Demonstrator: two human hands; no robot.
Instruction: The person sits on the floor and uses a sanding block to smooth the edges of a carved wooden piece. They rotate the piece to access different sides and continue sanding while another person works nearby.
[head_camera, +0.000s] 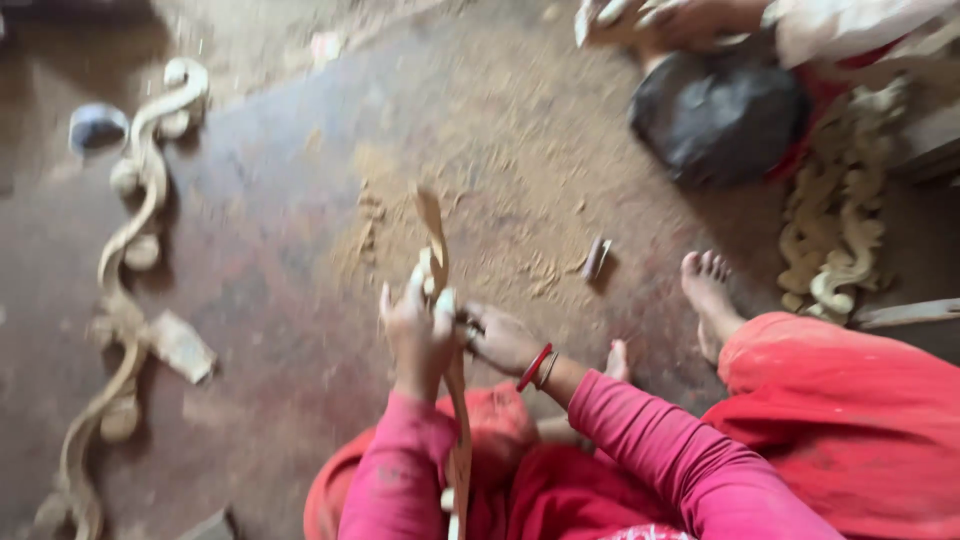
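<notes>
While L hand (415, 335) grips carved wood strip (440, 300) upright, R hand (505, 340) pinches it.

Motion blur smears the carved wooden piece (440, 300), cut off below.

You are seated on a bare, dusty floor (300, 260), reddish-brown and strewn with sawdust (365, 235); a long carved wooden scroll piece (135, 250) lies along your left; a small flat block (182, 345) rests just beside it; a small bluish object (97, 126) sits near its upper end; a small dark chip (596, 258) lies ahead; a black bag (718, 115) and stacked carved pieces (835, 220) lie to the right.
</notes>
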